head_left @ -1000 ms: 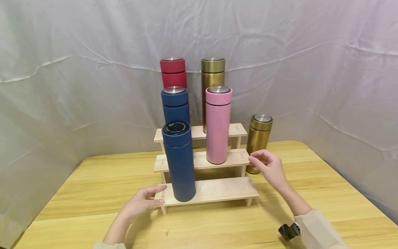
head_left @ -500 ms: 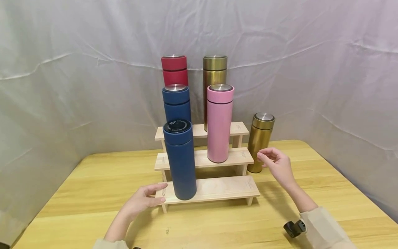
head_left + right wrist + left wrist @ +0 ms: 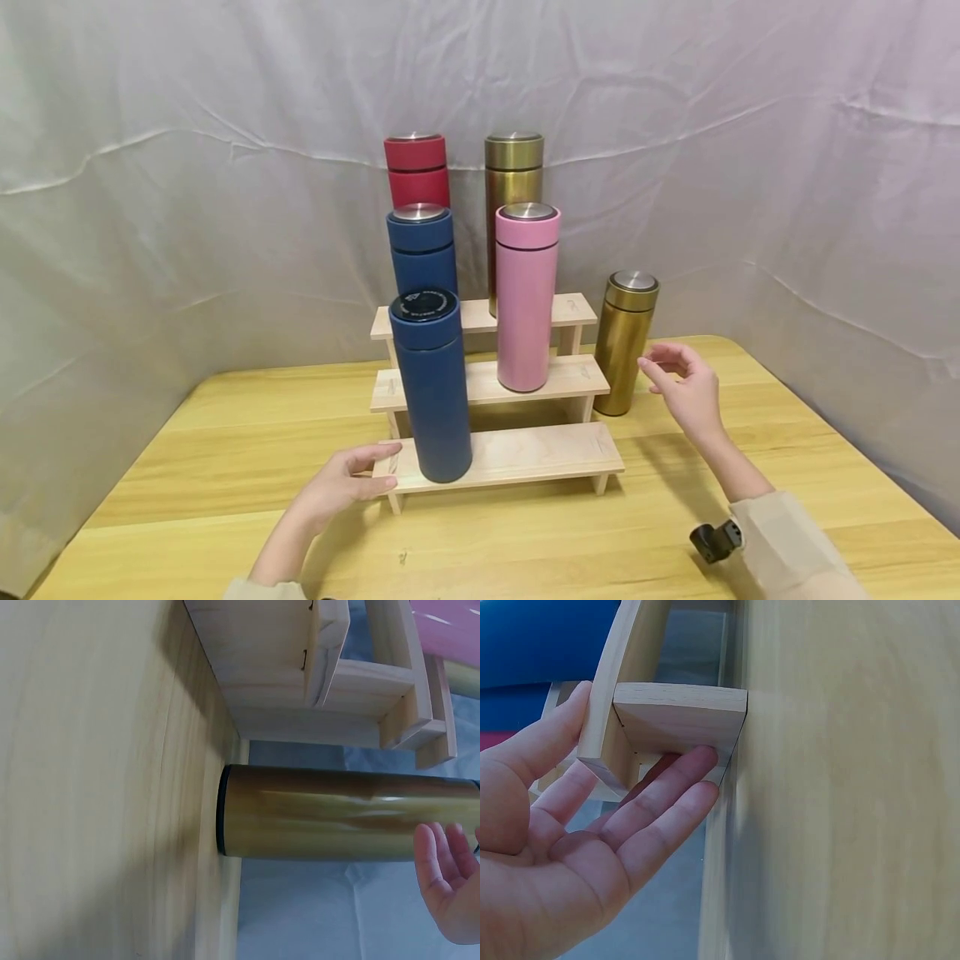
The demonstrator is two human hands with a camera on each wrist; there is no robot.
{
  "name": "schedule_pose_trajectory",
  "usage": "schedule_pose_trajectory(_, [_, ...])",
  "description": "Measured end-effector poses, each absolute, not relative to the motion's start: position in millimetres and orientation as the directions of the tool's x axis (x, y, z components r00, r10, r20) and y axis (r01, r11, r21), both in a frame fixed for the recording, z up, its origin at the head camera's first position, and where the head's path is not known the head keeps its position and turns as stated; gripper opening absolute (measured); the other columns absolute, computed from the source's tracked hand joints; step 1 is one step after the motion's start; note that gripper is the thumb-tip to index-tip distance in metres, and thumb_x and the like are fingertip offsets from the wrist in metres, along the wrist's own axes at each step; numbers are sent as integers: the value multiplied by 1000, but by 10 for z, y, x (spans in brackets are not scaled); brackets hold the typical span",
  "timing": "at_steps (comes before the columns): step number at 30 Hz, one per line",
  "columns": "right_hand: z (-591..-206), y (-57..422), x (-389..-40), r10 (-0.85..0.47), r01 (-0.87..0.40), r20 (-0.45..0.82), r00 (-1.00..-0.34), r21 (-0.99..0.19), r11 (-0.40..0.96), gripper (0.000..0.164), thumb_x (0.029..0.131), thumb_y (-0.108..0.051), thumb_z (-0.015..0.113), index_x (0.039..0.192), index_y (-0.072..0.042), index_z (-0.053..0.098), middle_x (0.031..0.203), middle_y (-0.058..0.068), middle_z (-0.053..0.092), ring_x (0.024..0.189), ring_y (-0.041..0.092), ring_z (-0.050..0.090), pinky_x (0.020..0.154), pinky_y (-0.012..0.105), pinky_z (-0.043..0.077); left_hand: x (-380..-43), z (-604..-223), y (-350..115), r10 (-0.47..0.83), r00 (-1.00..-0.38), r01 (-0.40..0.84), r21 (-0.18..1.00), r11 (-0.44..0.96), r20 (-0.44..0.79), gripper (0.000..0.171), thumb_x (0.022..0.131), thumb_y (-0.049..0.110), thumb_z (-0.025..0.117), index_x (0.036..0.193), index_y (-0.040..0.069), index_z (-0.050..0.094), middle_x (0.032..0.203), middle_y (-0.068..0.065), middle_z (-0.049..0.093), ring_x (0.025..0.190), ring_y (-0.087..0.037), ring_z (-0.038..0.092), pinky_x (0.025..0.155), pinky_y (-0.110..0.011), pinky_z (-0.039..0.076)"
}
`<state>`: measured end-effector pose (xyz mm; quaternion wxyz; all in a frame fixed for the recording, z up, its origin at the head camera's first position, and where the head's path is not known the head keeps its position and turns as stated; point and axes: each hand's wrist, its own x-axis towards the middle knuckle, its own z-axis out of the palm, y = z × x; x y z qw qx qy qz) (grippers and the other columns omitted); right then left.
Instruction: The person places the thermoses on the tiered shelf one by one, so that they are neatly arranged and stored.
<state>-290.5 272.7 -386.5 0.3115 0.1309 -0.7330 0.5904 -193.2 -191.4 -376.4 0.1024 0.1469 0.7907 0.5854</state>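
Note:
A three-tier wooden display stand (image 3: 536,454) carries several thermos bottles. My left hand (image 3: 341,487) holds the left end of its lowest step, thumb and index finger at the board. In the left wrist view the other fingers (image 3: 667,817) reach below the board, beside the stand's leg (image 3: 682,716). A gold thermos bottle (image 3: 622,350) stands upright on the table, right of the stand. My right hand (image 3: 686,396) hovers just right of that bottle, fingers loosely bent with nothing between them. In the right wrist view the hand (image 3: 454,889) overlaps the gold bottle's edge.
A blue bottle (image 3: 435,408) with a black top stands on the lowest step. The middle step holds another blue bottle (image 3: 423,267) and a pink one (image 3: 527,317); the top step, a red bottle (image 3: 416,171) and a taller gold one (image 3: 513,179). Grey cloth (image 3: 750,208) hangs behind.
My right hand has moved right, from beside the middle step's right end to the far side of the gold bottle. The left hand stays at the lowest step.

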Motion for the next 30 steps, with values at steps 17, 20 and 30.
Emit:
schedule_pose_trajectory(17, [-4267,2992,-3418,272,-450,591,-759,-779,437,71,70,-33,76,129,-22,39,116,7,48,101,17,48,74,23,47,-1947,-3797,-1927,369,-929,110,966,234,16,53,80,10,66,124,-10,44,130,-28,38,114,-39,38,81,-35,46])
schedule_pose_trajectory(20, [-4131,2874,-3333,253,-428,563,-787,-793,433,76,71,-34,75,133,-19,33,120,8,46,105,19,46,78,23,45,-1945,-3799,-1929,371,-928,112,966,232,19,53,80,10,66,124,-11,45,130,-28,38,113,-38,39,81,-34,46])
schedule_pose_trajectory(30, [-3723,2486,-3088,231,-373,506,-831,-816,442,84,76,-32,71,140,-12,20,128,17,41,111,27,41,86,46,38,-1943,-3786,-1926,370,-929,111,965,237,16,53,80,11,66,124,-10,45,131,-27,39,115,-40,36,82,-35,46])
